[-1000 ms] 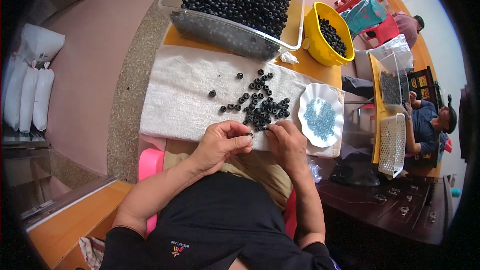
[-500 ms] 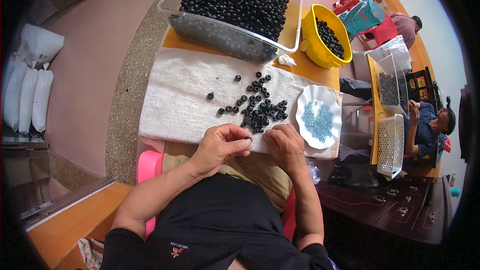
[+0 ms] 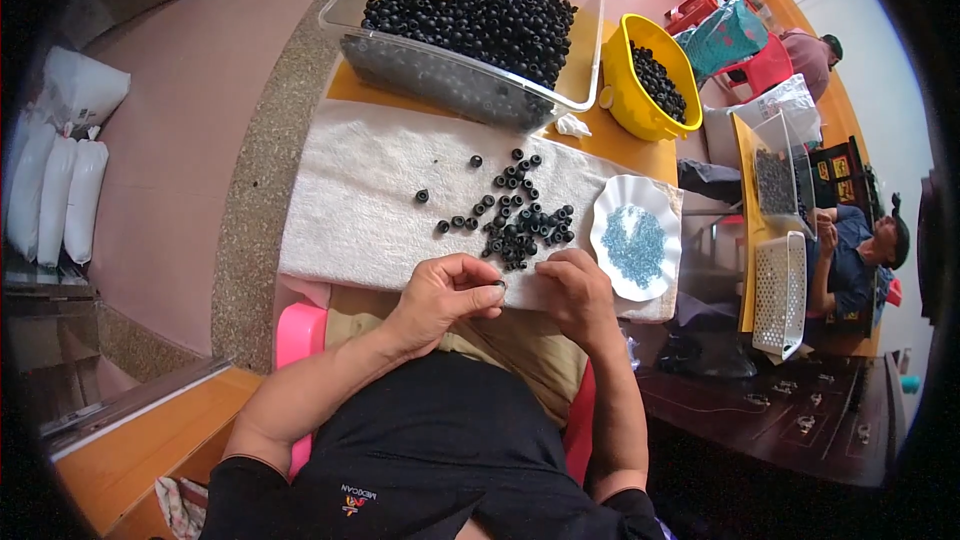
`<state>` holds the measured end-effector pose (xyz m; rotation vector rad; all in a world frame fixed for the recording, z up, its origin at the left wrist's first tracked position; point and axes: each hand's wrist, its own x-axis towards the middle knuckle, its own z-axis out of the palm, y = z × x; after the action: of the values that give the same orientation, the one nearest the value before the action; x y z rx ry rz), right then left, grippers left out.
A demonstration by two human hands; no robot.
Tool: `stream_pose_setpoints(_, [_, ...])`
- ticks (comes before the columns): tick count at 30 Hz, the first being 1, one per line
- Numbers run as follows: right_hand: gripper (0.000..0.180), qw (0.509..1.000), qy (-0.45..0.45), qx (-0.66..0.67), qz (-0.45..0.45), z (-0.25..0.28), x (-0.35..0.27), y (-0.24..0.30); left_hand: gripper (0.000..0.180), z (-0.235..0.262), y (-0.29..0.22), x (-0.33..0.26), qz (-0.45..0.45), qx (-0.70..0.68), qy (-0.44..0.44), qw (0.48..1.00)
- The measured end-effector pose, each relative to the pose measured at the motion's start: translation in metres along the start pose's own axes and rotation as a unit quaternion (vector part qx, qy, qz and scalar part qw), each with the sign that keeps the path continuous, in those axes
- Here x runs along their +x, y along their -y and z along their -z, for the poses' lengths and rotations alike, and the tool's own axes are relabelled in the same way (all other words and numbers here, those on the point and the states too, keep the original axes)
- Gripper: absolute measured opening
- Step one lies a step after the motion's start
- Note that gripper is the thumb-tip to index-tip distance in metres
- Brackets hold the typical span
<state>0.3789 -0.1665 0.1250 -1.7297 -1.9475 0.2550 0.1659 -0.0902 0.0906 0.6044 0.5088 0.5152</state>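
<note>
At the near edge of a white towel (image 3: 350,205), my left hand (image 3: 437,302) is closed, its thumb and finger pinching a small black bead-like ring (image 3: 500,285). Just to its right, my right hand (image 3: 576,292) has its fingers drawn together in a pinch. Whatever it may hold is too small or hidden to make out. Beyond both hands lies a loose pile of round black pieces with holes (image 3: 520,232). A white wavy-rimmed plate (image 3: 672,230) with tiny pale-blue bits (image 3: 636,248) stands right of the pile, near my right hand.
A large clear box (image 3: 420,65) full of black pieces stands beyond the towel. Beside it is a yellow basin (image 3: 619,80) holding more. At right, a person (image 3: 855,255) sits by a white perforated basket (image 3: 780,295). White sacks (image 3: 58,185) stand on the left floor.
My right hand has shifted very slightly right. My left hand keeps its pinch in nearly the same place, and the pile looks unchanged.
</note>
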Motion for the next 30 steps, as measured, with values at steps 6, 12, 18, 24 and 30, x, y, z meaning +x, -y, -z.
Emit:
stream_pose_setpoints(6, [0.011, 0.972, 0.031, 0.199, -0.118, 0.002, -0.007, 0.001, 0.015, -0.002, 0.001, -0.001, -0.002, 0.007, -0.001, 1.000])
stream_pose_setpoints(12, [0.011, 0.857, 0.027, 0.472, -0.206, -0.009, -0.016, -0.004, 0.017, -0.002, 0.002, 0.000, -0.007, 0.030, 0.003, 1.000])
stream_pose_setpoints(18, [0.013, 0.801, 0.058, 0.547, -0.237, -0.015, -0.017, 0.001, 0.019, -0.003, 0.001, -0.002, -0.008, 0.052, 0.005, 0.999])
stream_pose_setpoints(24, [0.013, 0.807, 0.069, 0.538, -0.234, -0.018, -0.014, 0.003, 0.019, -0.001, 0.003, 0.000, -0.012, 0.067, 0.015, 0.998])
stream_pose_setpoints(30, [0.011, 0.814, 0.095, 0.526, -0.229, -0.016, -0.011, 0.008, 0.019, -0.001, 0.004, 0.000, -0.017, 0.081, 0.025, 0.996])
